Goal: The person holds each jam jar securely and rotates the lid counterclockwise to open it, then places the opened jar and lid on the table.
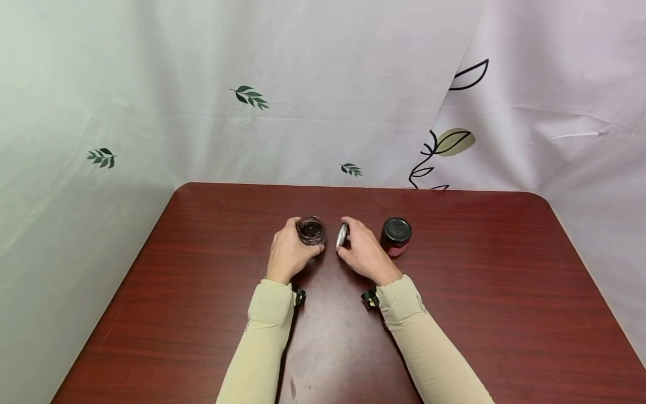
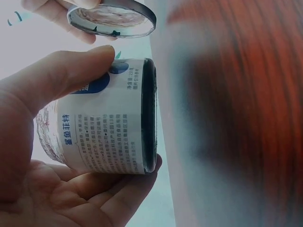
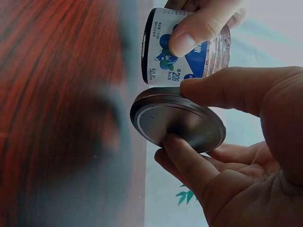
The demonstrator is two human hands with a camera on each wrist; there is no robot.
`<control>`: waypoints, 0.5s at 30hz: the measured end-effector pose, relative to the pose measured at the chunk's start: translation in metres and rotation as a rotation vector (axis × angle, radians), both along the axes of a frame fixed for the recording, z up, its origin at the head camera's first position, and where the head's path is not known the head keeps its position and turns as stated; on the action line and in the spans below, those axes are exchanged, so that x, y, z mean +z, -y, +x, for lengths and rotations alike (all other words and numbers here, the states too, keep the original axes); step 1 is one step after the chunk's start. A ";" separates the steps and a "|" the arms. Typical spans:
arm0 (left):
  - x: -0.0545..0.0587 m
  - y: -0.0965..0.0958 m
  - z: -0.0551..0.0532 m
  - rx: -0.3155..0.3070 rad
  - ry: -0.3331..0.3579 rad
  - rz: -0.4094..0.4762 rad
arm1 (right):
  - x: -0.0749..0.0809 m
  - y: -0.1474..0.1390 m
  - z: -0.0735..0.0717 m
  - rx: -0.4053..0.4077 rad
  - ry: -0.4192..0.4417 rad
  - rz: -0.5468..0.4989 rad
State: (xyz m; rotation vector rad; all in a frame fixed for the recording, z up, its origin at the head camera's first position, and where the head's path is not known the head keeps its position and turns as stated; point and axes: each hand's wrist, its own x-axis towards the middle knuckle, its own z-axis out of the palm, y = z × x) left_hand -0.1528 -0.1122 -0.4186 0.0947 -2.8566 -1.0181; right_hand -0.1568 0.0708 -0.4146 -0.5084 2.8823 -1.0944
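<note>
My left hand [image 1: 291, 251] grips a small glass jam jar [image 1: 311, 229], thumb on one side and fingers on the other. The jar's mouth is uncovered and dark contents show inside. Its white and blue label [image 2: 102, 127] faces the left wrist camera. Just to the right, my right hand [image 1: 364, 251] pinches a round metal lid [image 3: 177, 120] by its rim, tilted on edge, apart from the jar. The lid's pale underside [image 2: 113, 21] shows in the left wrist view. Both jar and lid appear held above the table.
A second jar [image 1: 396, 235] with a dark lid and reddish label stands on the table right beside my right hand. The reddish-brown wooden table [image 1: 202, 314] has rounded far corners. Behind it hangs a pale curtain [image 1: 313, 67] with leaf prints.
</note>
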 end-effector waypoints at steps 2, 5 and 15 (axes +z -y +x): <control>0.001 0.000 0.000 0.002 0.001 0.002 | 0.000 0.000 0.000 0.003 -0.006 0.000; 0.001 0.000 0.000 0.003 0.001 0.004 | 0.000 0.000 0.000 0.005 -0.009 -0.001; 0.001 -0.001 0.000 0.009 0.008 0.004 | -0.003 0.000 -0.001 0.019 0.006 -0.004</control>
